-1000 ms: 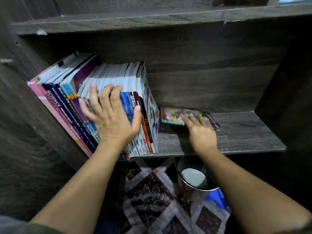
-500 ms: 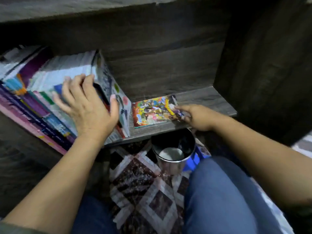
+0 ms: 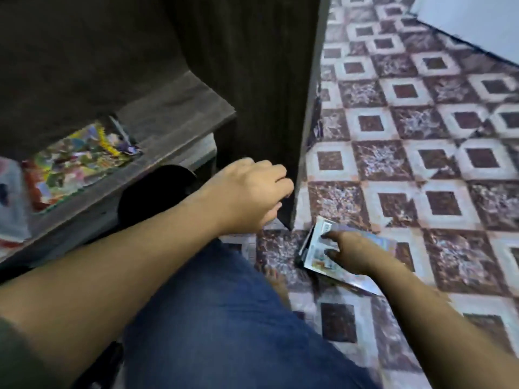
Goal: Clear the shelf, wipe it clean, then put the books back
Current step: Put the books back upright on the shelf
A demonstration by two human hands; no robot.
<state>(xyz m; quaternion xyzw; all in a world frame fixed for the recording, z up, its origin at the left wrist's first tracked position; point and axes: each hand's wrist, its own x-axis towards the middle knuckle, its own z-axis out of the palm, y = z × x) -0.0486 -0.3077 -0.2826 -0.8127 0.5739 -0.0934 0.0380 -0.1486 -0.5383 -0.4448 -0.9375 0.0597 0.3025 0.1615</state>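
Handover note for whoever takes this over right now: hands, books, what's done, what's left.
Left hand: fingers curled beside the cabinet side panel; whether it holds anything is hidden.
Right hand: grips thin books low over the tiled floor, with one edge tilted up.
Shelf: a colourful book lies flat on it; more books show at the left frame edge.
Done: some books are off the shelf.
Left: take out the rest, wipe the shelf, put all the books back.
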